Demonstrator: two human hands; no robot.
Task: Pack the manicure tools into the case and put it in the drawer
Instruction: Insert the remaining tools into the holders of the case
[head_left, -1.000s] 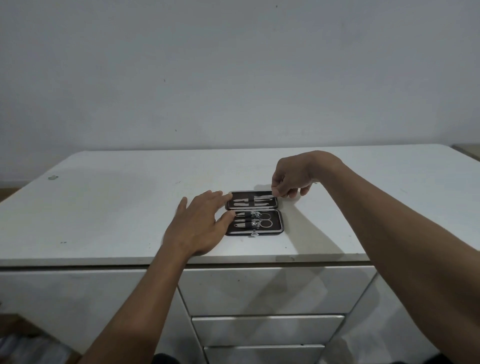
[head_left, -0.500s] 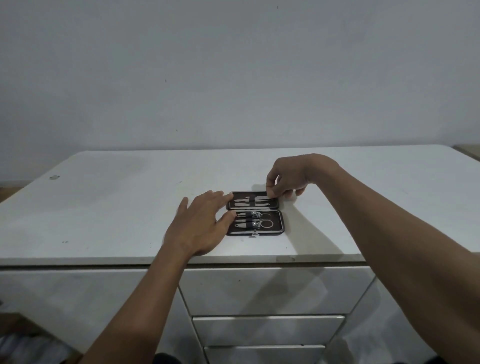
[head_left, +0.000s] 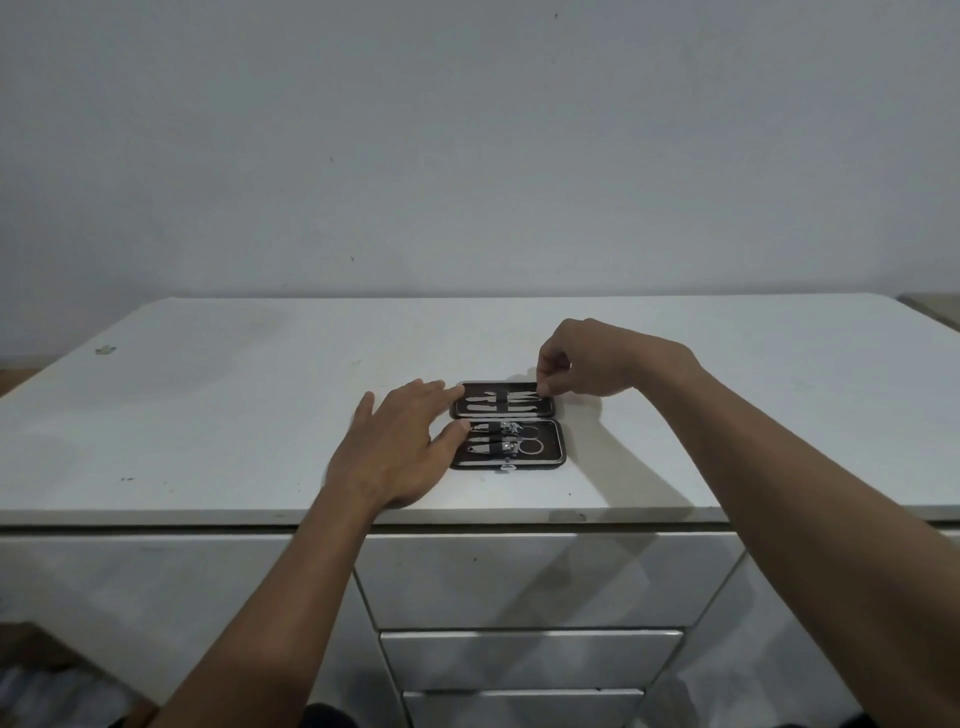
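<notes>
1 open case, 2 hands, 3 drawer fronts below the top

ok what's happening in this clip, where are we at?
A person is packing a manicure case lying open near the front edge of a white dresser top. The left hand steadies its left side, fingers spread. The right hand pinches at the far half's right end, seemingly seating a tool. Metal tools fill both halves. The drawers below are shut.
</notes>
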